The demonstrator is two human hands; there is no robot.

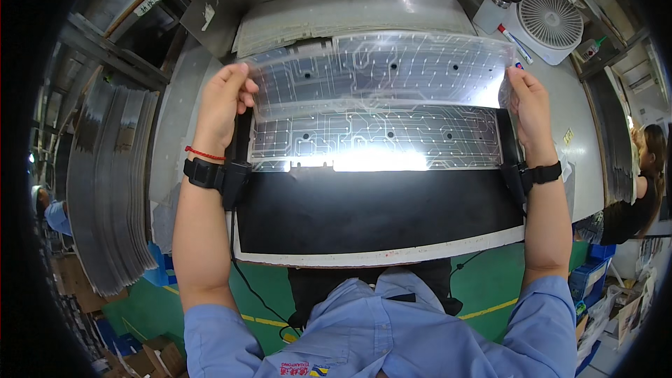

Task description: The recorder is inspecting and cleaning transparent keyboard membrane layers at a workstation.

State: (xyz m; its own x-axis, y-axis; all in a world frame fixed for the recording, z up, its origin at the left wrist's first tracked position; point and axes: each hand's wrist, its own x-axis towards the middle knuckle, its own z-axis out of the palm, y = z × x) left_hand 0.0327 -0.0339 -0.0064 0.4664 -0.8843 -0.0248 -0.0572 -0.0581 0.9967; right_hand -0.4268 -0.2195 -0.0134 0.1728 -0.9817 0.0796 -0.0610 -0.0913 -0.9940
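A clear circuit film [413, 73] with printed traces and dark dots is raised between my two hands, its surface bowed and shiny. My left hand [229, 94] pinches its left edge between thumb and fingers. At the opposite edge, my right hand [530, 101] grips the film the same way. Below and nearer to me, a second circuit film [378, 129] lies flat, with a bright glare along its front. It rests at the far part of a black mat [378, 213]. Both wrists wear black straps with small boxes.
Behind the films lies a stack of sheets [350, 19] against a metal panel. A white fan [551, 17], a bottle [492, 12] and markers stand at the back right. Stacked grey sheets [115, 175] fill the left rack. Another person [640, 182] is at far right.
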